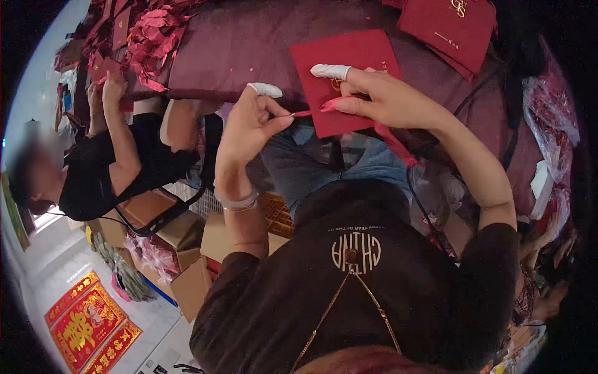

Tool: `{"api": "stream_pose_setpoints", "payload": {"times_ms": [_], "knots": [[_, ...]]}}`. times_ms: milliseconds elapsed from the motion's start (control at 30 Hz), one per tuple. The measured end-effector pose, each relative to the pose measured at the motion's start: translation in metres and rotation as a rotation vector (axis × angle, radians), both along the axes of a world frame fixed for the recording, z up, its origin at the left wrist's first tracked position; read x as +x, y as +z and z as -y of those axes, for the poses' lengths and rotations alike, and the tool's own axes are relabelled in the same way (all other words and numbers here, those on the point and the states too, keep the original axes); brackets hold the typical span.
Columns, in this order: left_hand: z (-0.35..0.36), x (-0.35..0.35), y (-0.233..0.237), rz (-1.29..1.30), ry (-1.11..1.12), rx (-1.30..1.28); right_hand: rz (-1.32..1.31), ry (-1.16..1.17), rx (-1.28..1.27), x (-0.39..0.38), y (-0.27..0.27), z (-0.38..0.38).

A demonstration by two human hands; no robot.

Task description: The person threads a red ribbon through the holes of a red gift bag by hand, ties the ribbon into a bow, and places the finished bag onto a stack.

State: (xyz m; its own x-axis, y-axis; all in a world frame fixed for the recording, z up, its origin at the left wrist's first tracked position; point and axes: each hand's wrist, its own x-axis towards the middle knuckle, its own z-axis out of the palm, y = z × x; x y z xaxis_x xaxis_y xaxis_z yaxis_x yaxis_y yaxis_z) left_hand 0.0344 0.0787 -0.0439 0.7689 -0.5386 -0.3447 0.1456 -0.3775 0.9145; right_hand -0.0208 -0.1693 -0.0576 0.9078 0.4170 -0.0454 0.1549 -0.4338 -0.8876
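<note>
A red card or bag (311, 59) with gold print lies on the dark red cloth, partly under my right hand (389, 100). The index finger of that hand, in a white finger cover, points over it, while the thumb and curled fingers close on a red ribbon (397, 148) that hangs down below. My left hand (249, 128), also with a white-covered index finger, pinches the thin red end of the strip just left of the card. Between the two hands runs a short red length. Its join with the ribbon is hidden by my right fingers.
Dark red cloth (224, 50) covers the table. More red cards (445, 34) are stacked at the upper right. At the upper left are crumpled red ribbons (156, 47) and a co-worker's hands (112, 87). Clear plastic wrapping (554, 124) lies at the right edge, cardboard boxes (190, 287) below left.
</note>
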Motion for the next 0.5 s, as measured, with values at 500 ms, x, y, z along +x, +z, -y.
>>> {"api": "stream_pose_setpoints", "payload": {"times_ms": [500], "knots": [[-0.032, -0.021, -0.018, 0.200, 0.107, 0.099, -0.181, 0.086, 0.223, 0.001, 0.007, 0.001]]}}
